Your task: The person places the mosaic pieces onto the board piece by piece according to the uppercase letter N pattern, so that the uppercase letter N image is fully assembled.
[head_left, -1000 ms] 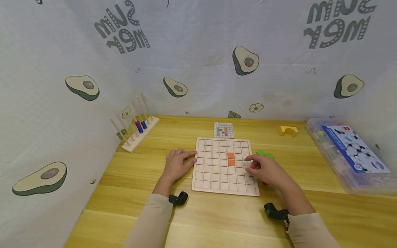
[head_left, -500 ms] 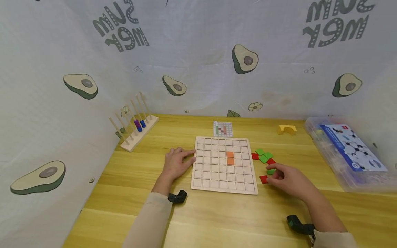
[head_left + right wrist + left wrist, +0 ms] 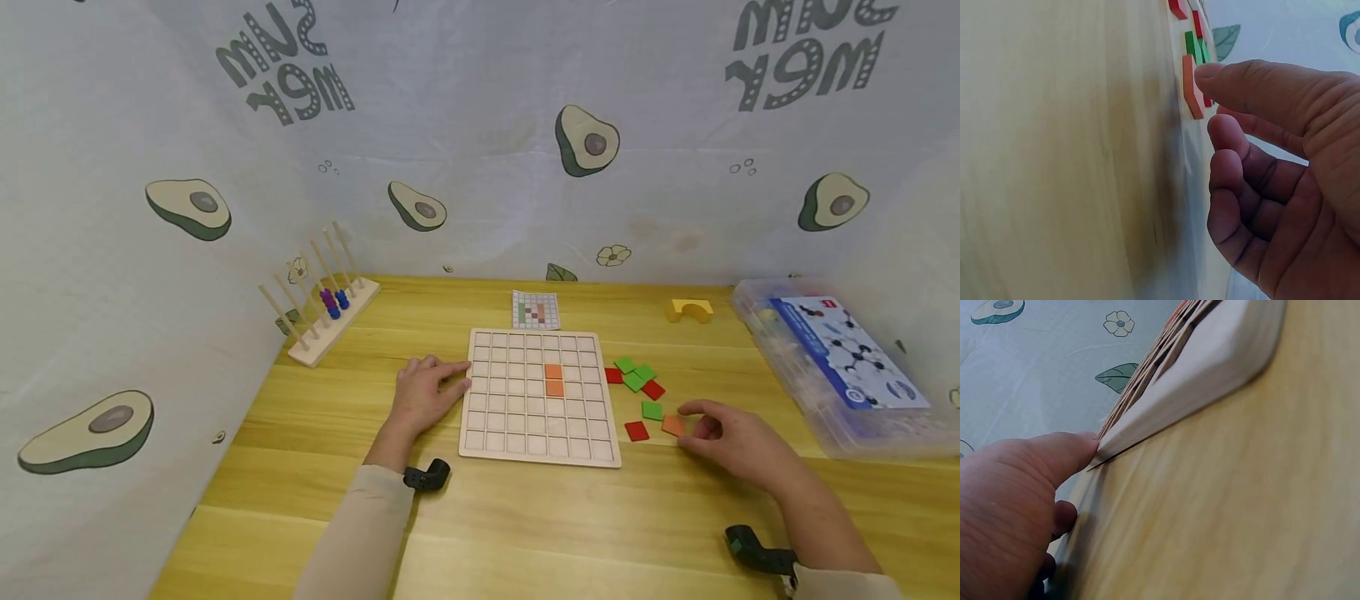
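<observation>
Loose orange tile [image 3: 672, 426]: one, flat on the worktop [image 3: 525, 533], right of the gridded board [image 3: 516, 405], at the right hand's [image 3: 738, 442] fingertips. Slim in profile; we expect it to skate away if nudged from one side only.
Right-hand fingers [image 3: 1225, 169]: bent, forefinger and thumb parted around the tile's near side. We see no firm pinch and cannot tell whether skin meets tile; an off-centre closing could flick it loose.
Near green tile [image 3: 652, 410]: one, just beside the orange tile's corner. We judge it liable to be dragged along by a wide grasp.
Near red tile [image 3: 637, 431]: one, on the board side; a low sweep of the hand could shove it.
Placed orange tiles [image 3: 554, 388]: two, in adjoining cells; a brushing knuckle might unseat them.
Left hand [image 3: 422, 396]: forefinger and thumb spread, tips at the board's left edge. Should that contact be slack, we expect the board to slide or turn under pressure.
Pattern card [image 3: 536, 311]: one, just beyond the board's far edge; a shifting board could push it askew.
</observation>
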The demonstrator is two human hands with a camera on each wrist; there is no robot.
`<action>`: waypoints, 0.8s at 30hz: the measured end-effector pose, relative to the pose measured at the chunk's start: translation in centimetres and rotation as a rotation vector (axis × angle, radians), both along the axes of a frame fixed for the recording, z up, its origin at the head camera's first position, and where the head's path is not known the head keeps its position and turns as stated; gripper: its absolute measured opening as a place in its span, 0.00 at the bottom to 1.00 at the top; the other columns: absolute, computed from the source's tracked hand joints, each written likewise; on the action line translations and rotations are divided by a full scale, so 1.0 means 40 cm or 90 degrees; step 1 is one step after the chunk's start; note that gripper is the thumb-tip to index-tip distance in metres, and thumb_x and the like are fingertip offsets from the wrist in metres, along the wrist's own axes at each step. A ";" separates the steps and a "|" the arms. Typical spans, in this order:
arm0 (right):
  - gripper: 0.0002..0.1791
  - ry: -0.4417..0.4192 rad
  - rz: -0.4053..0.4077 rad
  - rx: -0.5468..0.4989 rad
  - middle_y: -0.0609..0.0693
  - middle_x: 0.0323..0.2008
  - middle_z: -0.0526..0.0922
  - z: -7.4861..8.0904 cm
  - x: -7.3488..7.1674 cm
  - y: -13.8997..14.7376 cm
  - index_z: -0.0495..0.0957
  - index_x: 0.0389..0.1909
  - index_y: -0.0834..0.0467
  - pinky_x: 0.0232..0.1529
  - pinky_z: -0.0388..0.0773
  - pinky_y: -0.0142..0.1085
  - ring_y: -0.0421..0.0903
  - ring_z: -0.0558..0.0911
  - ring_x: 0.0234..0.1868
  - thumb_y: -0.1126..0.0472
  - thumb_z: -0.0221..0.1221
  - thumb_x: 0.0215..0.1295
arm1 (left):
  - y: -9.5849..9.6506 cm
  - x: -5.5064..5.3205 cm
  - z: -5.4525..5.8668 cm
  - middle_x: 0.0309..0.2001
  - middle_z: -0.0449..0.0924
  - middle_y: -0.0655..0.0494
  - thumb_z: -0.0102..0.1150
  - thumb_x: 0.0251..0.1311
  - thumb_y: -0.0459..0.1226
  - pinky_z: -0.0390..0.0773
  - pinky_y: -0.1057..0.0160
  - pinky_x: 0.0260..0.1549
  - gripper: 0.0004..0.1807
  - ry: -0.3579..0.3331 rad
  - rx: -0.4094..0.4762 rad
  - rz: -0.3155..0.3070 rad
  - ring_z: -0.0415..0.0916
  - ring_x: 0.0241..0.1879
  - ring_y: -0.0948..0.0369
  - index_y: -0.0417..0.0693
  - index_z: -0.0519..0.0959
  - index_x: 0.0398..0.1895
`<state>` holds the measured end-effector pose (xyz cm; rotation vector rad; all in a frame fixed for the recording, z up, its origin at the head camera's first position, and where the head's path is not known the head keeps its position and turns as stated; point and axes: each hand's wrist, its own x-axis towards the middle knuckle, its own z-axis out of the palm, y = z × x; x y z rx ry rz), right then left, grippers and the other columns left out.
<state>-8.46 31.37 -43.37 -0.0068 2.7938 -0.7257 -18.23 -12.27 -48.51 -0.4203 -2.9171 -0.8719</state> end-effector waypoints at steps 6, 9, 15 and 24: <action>0.28 -0.011 -0.007 0.006 0.49 0.34 0.79 -0.006 -0.008 0.013 0.76 0.60 0.64 0.30 0.68 0.35 0.46 0.72 0.32 0.51 0.67 0.67 | -0.001 0.001 0.000 0.43 0.81 0.57 0.62 0.67 0.53 0.62 0.55 0.46 0.19 0.005 0.002 0.001 0.67 0.42 0.57 0.67 0.84 0.60; 0.27 -0.015 -0.007 0.005 0.49 0.33 0.78 -0.011 -0.010 0.016 0.76 0.59 0.64 0.30 0.68 0.35 0.46 0.72 0.31 0.51 0.67 0.67 | -0.001 0.000 -0.002 0.43 0.81 0.57 0.62 0.67 0.53 0.62 0.56 0.45 0.19 0.009 0.003 0.000 0.67 0.41 0.57 0.67 0.84 0.60; 0.23 -0.022 -0.011 0.001 0.50 0.33 0.78 -0.018 -0.015 0.016 0.79 0.56 0.65 0.33 0.69 0.38 0.47 0.73 0.33 0.53 0.66 0.67 | -0.002 -0.001 -0.003 0.43 0.81 0.58 0.62 0.67 0.53 0.61 0.56 0.45 0.19 0.008 0.008 -0.001 0.65 0.40 0.58 0.67 0.84 0.60; 0.19 -0.009 -0.004 0.009 0.50 0.33 0.79 -0.019 -0.017 0.012 0.79 0.53 0.65 0.35 0.71 0.38 0.47 0.73 0.33 0.57 0.65 0.67 | 0.000 0.001 0.000 0.43 0.81 0.57 0.62 0.67 0.53 0.62 0.55 0.46 0.19 0.010 0.002 0.003 0.67 0.41 0.57 0.66 0.84 0.59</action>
